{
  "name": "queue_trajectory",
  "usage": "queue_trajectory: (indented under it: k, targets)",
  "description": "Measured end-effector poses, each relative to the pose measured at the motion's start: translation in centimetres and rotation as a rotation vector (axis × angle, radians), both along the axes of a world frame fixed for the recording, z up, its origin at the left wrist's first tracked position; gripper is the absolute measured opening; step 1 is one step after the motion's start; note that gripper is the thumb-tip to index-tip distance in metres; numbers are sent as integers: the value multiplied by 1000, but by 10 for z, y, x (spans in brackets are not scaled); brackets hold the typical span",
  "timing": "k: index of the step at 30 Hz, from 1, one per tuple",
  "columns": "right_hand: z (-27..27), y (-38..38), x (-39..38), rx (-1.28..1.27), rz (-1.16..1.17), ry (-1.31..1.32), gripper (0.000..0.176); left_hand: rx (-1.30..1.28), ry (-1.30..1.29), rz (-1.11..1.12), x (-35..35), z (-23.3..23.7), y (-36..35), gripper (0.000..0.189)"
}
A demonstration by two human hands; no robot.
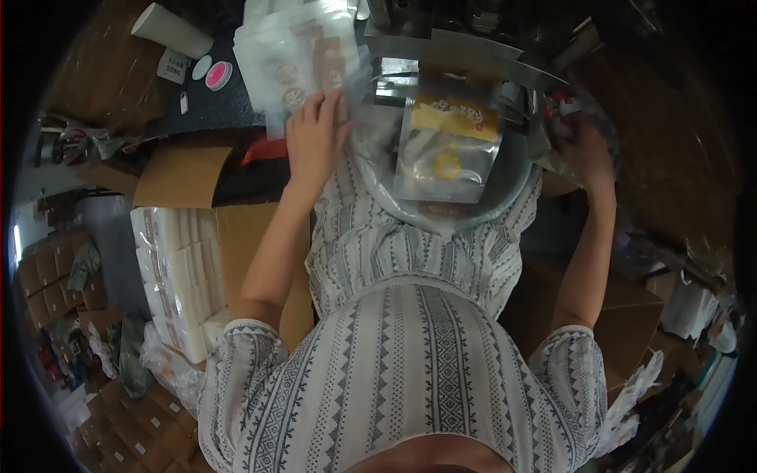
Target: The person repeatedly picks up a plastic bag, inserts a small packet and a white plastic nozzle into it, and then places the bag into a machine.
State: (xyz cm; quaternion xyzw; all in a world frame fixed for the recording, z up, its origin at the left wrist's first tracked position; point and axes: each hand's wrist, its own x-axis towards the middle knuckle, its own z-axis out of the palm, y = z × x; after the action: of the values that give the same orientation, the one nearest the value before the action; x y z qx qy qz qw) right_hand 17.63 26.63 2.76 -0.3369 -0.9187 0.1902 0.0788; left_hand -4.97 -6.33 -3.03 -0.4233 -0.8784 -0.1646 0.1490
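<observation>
My left hand (314, 138) lies with its fingers stretched over a stack of clear printed plastic pouches (272, 67), fingertips on the top ones. In front of me, a clear pouch with a yellow printed band (448, 162) overlaps a round basin (516, 169) at my lap, below a metal machine (473, 49). To the right, my right hand (587, 154) reaches to a dim plastic bag (544, 146) with something red in it. Its fingers are curled, and what they grip is hidden in shadow.
On the dark table at the back left are a white cup (172, 30), a pink-topped round tin (218, 75) and a white lid (202, 67). An open cardboard box (177, 173) and wrapped white packs (177, 276) stand to my left. Another cardboard box (611, 315) is at right.
</observation>
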Motion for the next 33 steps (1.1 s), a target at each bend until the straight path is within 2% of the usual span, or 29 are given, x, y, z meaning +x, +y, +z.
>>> queue_trajectory:
  k: [1, 2, 3, 4, 5, 7, 8, 10, 11, 13, 16, 17, 19, 20, 22, 23, 25, 26, 28, 29, 31, 32, 33]
  targets:
    - [3, -3, 1, -24, -21, -6, 36, -2, -10, -2, -2, 3, -9, 44]
    - [8, -6, 2, -20, -17, -12, 36, 26, -101, 51, -7, 9, -19, 32]
    - [14, -10, 3, -94, -51, 89, 34, 55, -186, 107, -9, 16, -24, 22]
    - [21, -16, 2, -172, -85, 194, 32, 267, -124, 88, -1, 29, -18, 8]
    - [27, -26, -3, -172, -79, 198, 32, 268, -119, 92, 8, 35, -15, 8]
    - [40, -57, -19, -484, 224, 472, 29, 288, -97, 47, 27, 44, -11, 6]
    - [45, -73, -28, -486, 225, 471, 29, 286, -97, 49, 35, 48, -8, 6]
    - [54, -100, -47, -251, 470, 448, 28, 318, -124, -1, 46, 58, -1, 5]
    - [53, -104, -51, -251, 477, 451, 28, 320, -120, 4, 50, 62, 0, 5]
    - [49, -110, -58, 198, 682, 476, 29, 293, -131, -83, 56, 67, 1, 7]
    - [49, -117, -53, 64, 734, 333, 30, 223, -279, -205, 67, 65, 8, 6]
    - [47, -115, -52, 65, 731, 332, 30, 223, -280, -209, 70, 61, 12, 6]
    - [38, -105, -49, -42, 747, 386, 34, 225, -484, -284, 74, 51, 21, 10]
    - [37, -101, -48, -42, 744, 385, 34, 225, -486, -287, 75, 48, 27, 10]
    - [37, -93, -46, -397, 464, 283, 36, 165, -832, -335, 75, 46, 41, 20]
    - [35, -89, -43, -394, 462, 283, 36, 166, -831, -339, 74, 44, 50, 20]
    - [31, -78, -34, -130, 344, 448, 40, 295, -1365, -151, 68, 39, 68, 28]
    - [34, -73, -28, -128, 345, 447, 40, 297, -1365, -152, 60, 36, 76, 28]
    - [42, -65, -13, -132, 153, 204, 40, 408, -1608, -143, 46, 32, 89, 30]
    - [38, -55, -9, -133, 153, 201, 40, 408, -1611, -142, 47, 32, 93, 30]
    - [23, -26, -4, 213, 148, 403, 34, 579, -1691, -2, 49, 39, 99, 29]
    - [7, -8, -3, 211, 144, 401, 34, 574, -1693, -1, 47, 36, 98, 29]
    - [-16, 10, -3, 282, 113, 223, 32, 457, -1485, -14, 44, 31, 92, 31]
